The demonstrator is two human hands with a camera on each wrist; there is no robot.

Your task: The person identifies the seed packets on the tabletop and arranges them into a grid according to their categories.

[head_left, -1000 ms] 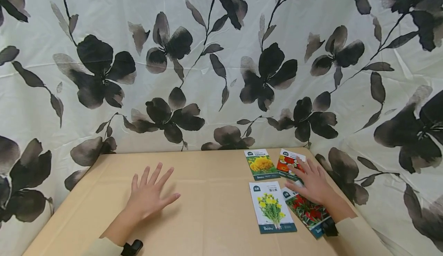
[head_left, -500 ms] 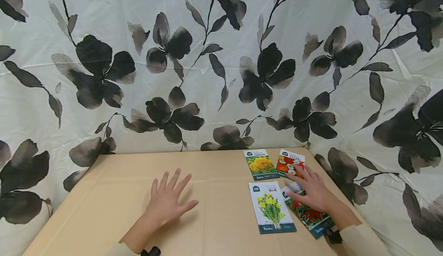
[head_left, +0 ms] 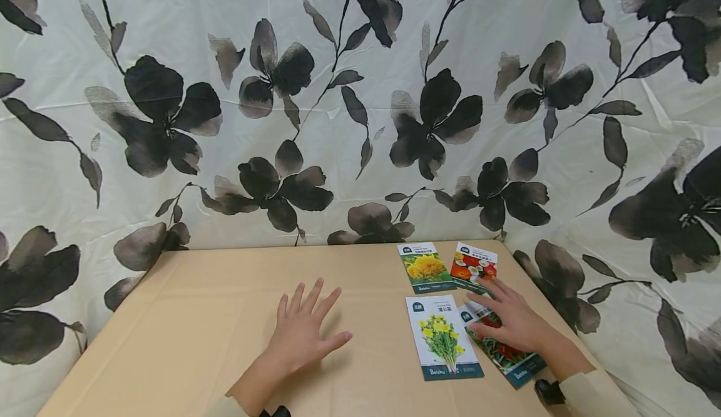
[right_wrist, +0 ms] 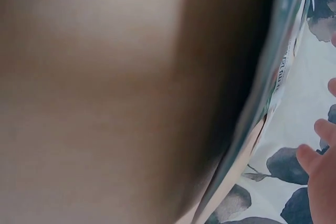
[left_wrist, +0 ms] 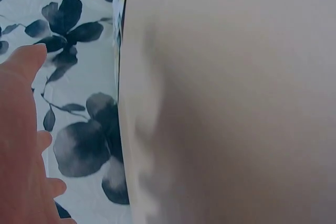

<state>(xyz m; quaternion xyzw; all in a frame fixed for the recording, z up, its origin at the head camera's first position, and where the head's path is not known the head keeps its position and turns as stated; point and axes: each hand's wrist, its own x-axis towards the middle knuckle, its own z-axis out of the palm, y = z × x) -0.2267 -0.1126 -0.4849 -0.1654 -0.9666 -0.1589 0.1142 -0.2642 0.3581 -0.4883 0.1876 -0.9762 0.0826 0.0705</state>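
In the head view my left hand (head_left: 301,335) hovers with fingers spread above the middle of the table (head_left: 186,317), casting a shadow and holding nothing. My right hand (head_left: 518,320), fingers loosely spread, is over a seed packet with red flowers (head_left: 507,351) and hides part of it; whether it touches cannot be told. Beside that lies a white packet with yellow dandelion-like flowers (head_left: 442,339). Behind them are a packet with an orange-yellow bloom (head_left: 425,268) and one with red and white flowers (head_left: 474,263). In the left wrist view the left thumb (left_wrist: 29,59) stands out straight.
A white curtain with dark flower prints (head_left: 360,104) hangs behind the table and along both sides. The table's back edge runs just beyond the rear packets. A dark wrist camera (head_left: 549,392) sits at the right wrist.
My left hand has moved right across the table, fingers still spread. My right hand has drawn slightly back and to the right, uncovering more of the red-and-white flower packet. The packets have stayed put.
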